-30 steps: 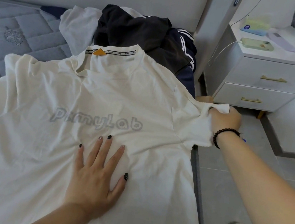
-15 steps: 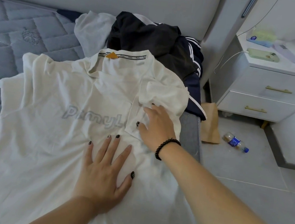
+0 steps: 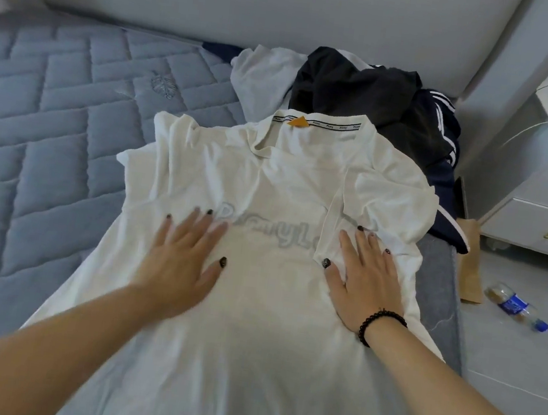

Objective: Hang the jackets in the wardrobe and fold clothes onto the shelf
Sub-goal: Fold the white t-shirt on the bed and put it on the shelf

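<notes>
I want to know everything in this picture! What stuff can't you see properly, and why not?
Head view only:
- White T-shirt: its hem runs off the bottom edge.
- Its grey lettering: both ends are covered, one by the left hand, one by the folded sleeve.
- Dark clothes pile: bunched up, so the garments can't be counted.
- Nightstand: cut off by the right edge.
- Bottle label: too small to read.
</notes>
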Available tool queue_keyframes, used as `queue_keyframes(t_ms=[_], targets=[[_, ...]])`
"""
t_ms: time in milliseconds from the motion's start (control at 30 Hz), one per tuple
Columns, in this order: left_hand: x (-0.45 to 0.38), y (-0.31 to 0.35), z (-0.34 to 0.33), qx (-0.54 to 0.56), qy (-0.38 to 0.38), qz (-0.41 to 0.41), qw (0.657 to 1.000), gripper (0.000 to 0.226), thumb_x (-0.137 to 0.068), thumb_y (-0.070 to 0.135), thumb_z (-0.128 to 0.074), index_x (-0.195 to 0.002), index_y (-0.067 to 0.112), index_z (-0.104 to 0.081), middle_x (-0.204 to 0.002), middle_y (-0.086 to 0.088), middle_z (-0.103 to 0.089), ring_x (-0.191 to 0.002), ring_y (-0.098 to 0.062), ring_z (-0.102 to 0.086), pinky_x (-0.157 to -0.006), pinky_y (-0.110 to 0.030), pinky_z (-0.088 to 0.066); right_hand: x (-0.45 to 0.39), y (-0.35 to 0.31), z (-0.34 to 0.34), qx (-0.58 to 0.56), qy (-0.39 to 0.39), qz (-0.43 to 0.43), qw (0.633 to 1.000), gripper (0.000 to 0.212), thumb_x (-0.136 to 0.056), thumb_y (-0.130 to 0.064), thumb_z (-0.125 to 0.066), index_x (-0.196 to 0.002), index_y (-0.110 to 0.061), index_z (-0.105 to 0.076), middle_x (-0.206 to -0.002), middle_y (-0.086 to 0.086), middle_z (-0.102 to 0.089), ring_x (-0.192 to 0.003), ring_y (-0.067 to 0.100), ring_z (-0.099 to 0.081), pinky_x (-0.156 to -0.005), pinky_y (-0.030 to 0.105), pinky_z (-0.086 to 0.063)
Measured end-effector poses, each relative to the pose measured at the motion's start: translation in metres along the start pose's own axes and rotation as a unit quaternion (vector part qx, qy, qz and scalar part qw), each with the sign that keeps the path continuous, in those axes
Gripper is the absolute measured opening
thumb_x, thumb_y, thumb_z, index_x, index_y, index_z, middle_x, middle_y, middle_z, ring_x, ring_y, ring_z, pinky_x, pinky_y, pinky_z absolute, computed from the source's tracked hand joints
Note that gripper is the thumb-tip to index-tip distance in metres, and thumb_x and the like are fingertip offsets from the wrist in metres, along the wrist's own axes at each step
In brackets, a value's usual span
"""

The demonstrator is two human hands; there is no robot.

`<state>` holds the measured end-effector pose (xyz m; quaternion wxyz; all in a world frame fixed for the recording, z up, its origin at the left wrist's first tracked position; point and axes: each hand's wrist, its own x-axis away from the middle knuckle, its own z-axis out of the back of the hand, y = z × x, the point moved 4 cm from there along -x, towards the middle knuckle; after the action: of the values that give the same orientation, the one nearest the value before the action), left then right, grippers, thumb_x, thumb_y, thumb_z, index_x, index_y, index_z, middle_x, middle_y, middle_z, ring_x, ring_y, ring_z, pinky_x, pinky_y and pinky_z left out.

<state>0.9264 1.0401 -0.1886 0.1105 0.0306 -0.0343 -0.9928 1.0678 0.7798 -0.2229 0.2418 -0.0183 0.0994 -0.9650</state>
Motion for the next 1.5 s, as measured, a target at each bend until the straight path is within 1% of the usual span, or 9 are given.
queue_keyframes(t_ms=[133,333,500,700,900,1133,1233,1367,1500], targets=[[0.006,-0.086,-0.009,-0.026,-0.052,0.18,0.982,0.083,-0.081,0.078,0.002,-0.153,0.035,0.008,-0.161,0.007,0.015,-0.148,-0.018,0.014,-0.118,-0.055,0.002,0.0,-0.005,0.005,0.031,-0.004,-0.01,0.999,0.067,-0.092,-0.053,-0.016,-0.153,-0.026,-0.007,-0.161,0.004,-0.002,-0.148,0.021,0.003,-0.12,0.041,-0.003],[0.004,-0.086,-0.014,0.037,0.033,0.18,0.982,0.071,-0.091,0.066,-0.011,-0.153,0.034,0.001,-0.163,0.003,0.008,-0.149,-0.017,0.01,-0.119,-0.049,0.004,-0.017,-0.098,0.01,0.037,0.018,0.041,0.998,0.061,-0.097,-0.034,-0.025,-0.153,-0.022,-0.004,-0.16,0.01,0.012,-0.146,0.028,0.012,-0.118,0.047,0.001],[-0.002,-0.109,-0.014,0.101,0.115,0.43,0.89,0.079,-0.091,0.06,-0.011,-0.152,0.011,-0.017,-0.161,-0.013,-0.008,-0.149,-0.025,0.002,-0.118,-0.05,0.005,-0.057,-0.222,-0.022,-0.031,-0.033,0.166,0.985,0.062,-0.095,-0.051,-0.019,-0.151,-0.031,-0.003,-0.16,0.005,0.016,-0.144,0.022,0.024,-0.115,0.053,0.014],[-0.046,-0.139,-0.009,0.16,0.133,0.423,0.882,0.063,-0.092,0.056,-0.021,-0.144,0.026,-0.038,-0.154,-0.002,-0.034,-0.144,-0.02,-0.025,-0.118,-0.048,-0.005,-0.066,-0.226,-0.045,-0.019,-0.003,0.131,0.991,0.068,-0.087,-0.063,-0.009,-0.15,-0.039,0.002,-0.16,-0.002,0.011,-0.145,0.015,0.021,-0.113,0.051,0.018],[-0.066,-0.189,-0.004,0.475,0.263,0.433,0.72,0.053,-0.072,0.056,-0.056,-0.122,0.041,-0.048,-0.097,0.02,-0.069,-0.096,-0.007,-0.059,-0.09,-0.034,-0.038,-0.068,-0.229,-0.044,-0.014,-0.006,0.119,0.993,0.072,-0.084,-0.064,-0.009,-0.149,-0.039,0.011,-0.159,-0.006,0.017,-0.143,0.011,0.025,-0.114,0.051,0.014],[-0.082,-0.2,-0.001,0.458,0.187,0.379,0.782,0.029,-0.064,0.078,-0.055,-0.088,0.062,-0.055,-0.084,0.021,-0.071,-0.089,-0.008,-0.063,-0.09,-0.043,-0.045,-0.081,-0.238,-0.04,-0.021,0.013,0.162,0.987,0.073,-0.087,-0.068,-0.01,-0.151,-0.036,0.005,-0.161,-0.006,0.008,-0.145,0.011,0.02,-0.117,0.05,0.006],[-0.086,-0.203,-0.003,0.515,0.153,0.349,0.768,0.034,-0.074,0.06,-0.065,-0.103,0.043,-0.061,-0.068,0.011,-0.072,-0.059,-0.007,-0.067,-0.088,-0.048,-0.053,-0.119,-0.254,-0.022,-0.214,0.052,0.164,0.962,0.057,-0.09,-0.053,-0.033,-0.139,-0.027,-0.042,-0.149,-0.009,-0.036,-0.141,0.004,-0.021,-0.116,0.052,-0.009],[-0.086,-0.2,-0.003,0.476,0.143,0.331,0.802,0.044,-0.082,0.05,-0.063,-0.122,0.045,-0.048,-0.074,0.026,-0.07,-0.077,-0.001,-0.067,-0.083,-0.04,-0.049,-0.22,-0.292,0.021,-0.35,0.19,0.133,0.908,0.012,-0.084,-0.014,-0.058,-0.092,-0.018,-0.066,-0.1,-0.007,-0.066,-0.101,0.012,-0.06,-0.098,0.046,-0.041],[-0.087,-0.195,-0.003,0.43,0.178,0.299,0.833,0.066,-0.078,0.041,-0.066,-0.138,0.038,-0.036,-0.08,0.036,-0.064,-0.074,0.011,-0.06,-0.063,-0.022,-0.037,-0.313,-0.346,0.028,-0.164,-0.029,0.048,0.985,0.029,-0.078,-0.05,-0.063,-0.082,-0.021,-0.058,-0.087,-0.004,-0.063,-0.088,0.021,-0.061,-0.075,0.035,-0.049]])
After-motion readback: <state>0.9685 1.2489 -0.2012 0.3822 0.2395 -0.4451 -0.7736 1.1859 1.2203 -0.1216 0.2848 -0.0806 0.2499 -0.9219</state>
